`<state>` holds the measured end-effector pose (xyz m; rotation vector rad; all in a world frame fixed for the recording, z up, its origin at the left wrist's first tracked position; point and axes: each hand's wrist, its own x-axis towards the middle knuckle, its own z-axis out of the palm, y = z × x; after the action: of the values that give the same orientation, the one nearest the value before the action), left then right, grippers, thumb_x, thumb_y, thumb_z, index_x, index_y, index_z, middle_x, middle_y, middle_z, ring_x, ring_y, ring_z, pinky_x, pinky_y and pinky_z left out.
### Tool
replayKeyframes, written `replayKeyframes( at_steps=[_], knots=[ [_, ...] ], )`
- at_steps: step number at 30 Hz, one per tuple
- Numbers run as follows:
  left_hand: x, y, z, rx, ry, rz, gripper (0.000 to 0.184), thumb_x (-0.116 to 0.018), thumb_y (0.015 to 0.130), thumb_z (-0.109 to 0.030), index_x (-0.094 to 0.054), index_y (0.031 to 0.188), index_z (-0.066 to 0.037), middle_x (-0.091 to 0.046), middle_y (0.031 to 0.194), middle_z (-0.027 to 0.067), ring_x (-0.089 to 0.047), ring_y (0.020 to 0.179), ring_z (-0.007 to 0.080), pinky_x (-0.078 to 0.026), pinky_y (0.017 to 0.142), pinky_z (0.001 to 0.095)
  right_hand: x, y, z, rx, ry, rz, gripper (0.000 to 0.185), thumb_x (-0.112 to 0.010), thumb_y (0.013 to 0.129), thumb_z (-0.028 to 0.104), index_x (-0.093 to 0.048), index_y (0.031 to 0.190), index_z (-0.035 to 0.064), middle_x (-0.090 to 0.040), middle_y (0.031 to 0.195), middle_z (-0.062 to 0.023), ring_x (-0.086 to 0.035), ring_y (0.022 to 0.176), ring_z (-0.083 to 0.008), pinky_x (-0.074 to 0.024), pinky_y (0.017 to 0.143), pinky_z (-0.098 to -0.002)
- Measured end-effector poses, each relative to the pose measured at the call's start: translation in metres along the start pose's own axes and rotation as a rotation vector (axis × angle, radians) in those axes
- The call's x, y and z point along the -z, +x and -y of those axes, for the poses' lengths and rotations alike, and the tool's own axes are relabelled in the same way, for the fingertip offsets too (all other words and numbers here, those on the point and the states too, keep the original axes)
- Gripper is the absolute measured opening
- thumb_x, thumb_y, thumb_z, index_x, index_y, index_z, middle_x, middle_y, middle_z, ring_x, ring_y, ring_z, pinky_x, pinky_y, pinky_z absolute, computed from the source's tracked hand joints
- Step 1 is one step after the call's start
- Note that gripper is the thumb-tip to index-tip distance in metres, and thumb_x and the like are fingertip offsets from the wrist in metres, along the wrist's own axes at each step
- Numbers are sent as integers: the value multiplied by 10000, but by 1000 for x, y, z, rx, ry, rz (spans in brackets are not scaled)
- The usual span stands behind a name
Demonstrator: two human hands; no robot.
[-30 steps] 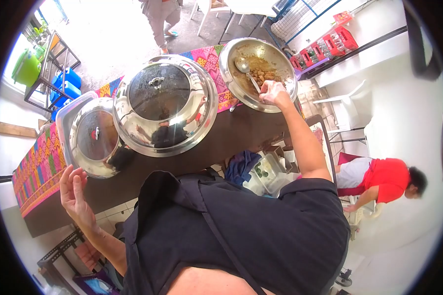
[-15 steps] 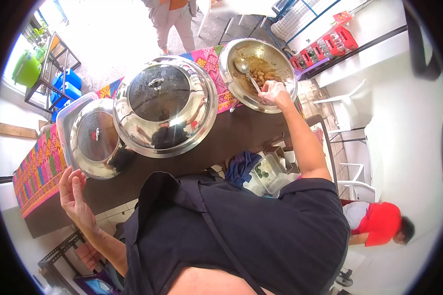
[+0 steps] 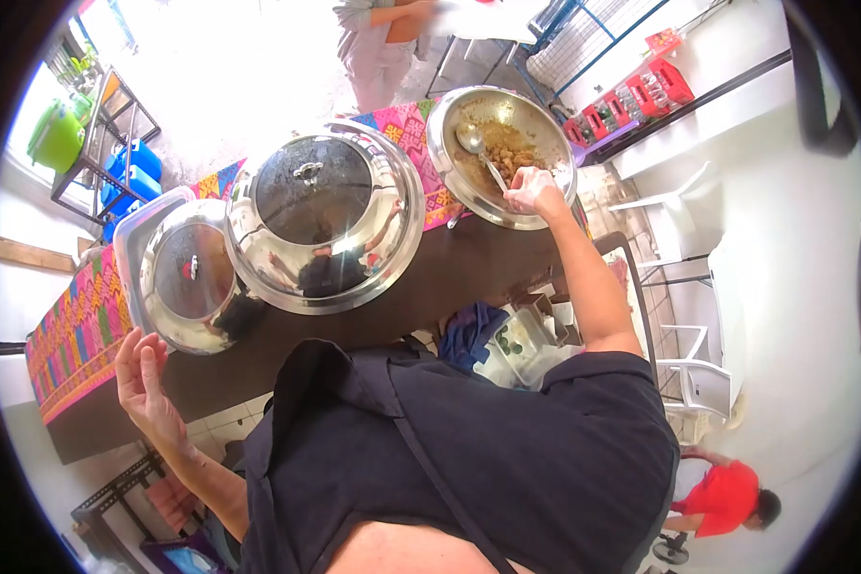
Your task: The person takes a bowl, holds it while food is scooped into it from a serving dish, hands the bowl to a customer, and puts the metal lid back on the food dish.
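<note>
Right hand [image 3: 536,190] grips shiny metal spoon [image 3: 482,153] in round steel bowl [image 3: 499,153], lumpy brown food [image 3: 509,159].
Your right arm's extended; left hand [image 3: 146,375] empty, fingers loosely curled.

The one camera is riding on the wearer's head, looking steeply down over the dark shirt [image 3: 469,459] and forward across the table [image 3: 354,335]. It is taking in both hands through a round, wide-angle view, its edges darkening, with no second view sharing the scene.
</note>
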<state>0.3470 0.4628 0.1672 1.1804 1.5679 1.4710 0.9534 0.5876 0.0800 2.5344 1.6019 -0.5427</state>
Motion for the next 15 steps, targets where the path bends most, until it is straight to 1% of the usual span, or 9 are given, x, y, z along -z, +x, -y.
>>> replayKeyframes(
  at_steps=[1,3,4,5,7,8,11,13,15],
  knots=[
    [1,0,0,-4,-2,-2,295,-548,959,-140,-560,1219,-1,-628,1036,93,-608,934,149,-490,863,280,0,0,0,0,3,12,287,-743,696,336,-685,903,147,-680,1017,-96,-639,998,-258,-501,865,-393],
    [3,1,2,16,45,5,303,-569,952,-170,-563,1219,-26,-626,1067,72,-600,974,146,-480,878,274,-5,0,-1,53,-48,-73,302,-747,665,342,-684,894,155,-681,1004,-98,-637,996,-261,-504,856,-398],
    [2,2,2,-4,32,-12,303,-569,952,-170,-563,1219,-26,-626,1067,72,-600,974,146,-480,878,274,-2,-3,5,6,-43,-54,318,-742,636,334,-681,890,152,-681,1002,-103,-640,986,-262,-510,844,-396],
    [2,2,1,-2,26,6,298,-567,952,-161,-563,1217,-24,-626,1058,73,-601,966,143,-483,873,270,-9,2,-1,27,-34,-85,322,-733,630,319,-696,906,156,-685,1006,-106,-646,970,-261,-512,849,-384],
    [2,2,1,-9,17,17,294,-566,952,-153,-564,1215,-21,-627,1050,74,-603,957,140,-486,868,266,-3,3,5,11,-30,14,348,-728,621,319,-711,931,162,-684,1018,-118,-649,961,-264,-508,866,-367],
    [2,3,0,-14,18,15,292,-564,952,-146,-563,1214,-18,-627,1044,76,-605,950,140,-489,865,264,-1,6,6,15,-28,4,348,-728,621,319,-711,931,162,-684,1018,-118,-649,961,-264,-508,866,-367],
    [2,3,-2,-27,14,18,288,-560,953,-137,-561,1212,-10,-628,1033,79,-606,942,140,-492,864,263,2,8,6,21,-8,45,370,-730,606,334,-726,920,137,-688,1004,-132,-654,949,-267,-510,868,-349],
    [1,1,-2,-31,16,26,288,-557,954,-135,-560,1212,-7,-627,1029,80,-606,941,139,-492,865,265,6,0,10,141,65,-96,430,-731,593,378,-724,887,65,-706,909,-140,-671,875,-265,-519,842,-347],
    [0,0,-2,-14,-3,-5,272,-550,952,-107,-560,1199,7,-631,1006,79,-603,905,133,-495,836,261,13,-3,18,120,78,-108,447,-736,581,379,-722,889,56,-706,910,-141,-671,874,-262,-517,847,-342]
  ],
)
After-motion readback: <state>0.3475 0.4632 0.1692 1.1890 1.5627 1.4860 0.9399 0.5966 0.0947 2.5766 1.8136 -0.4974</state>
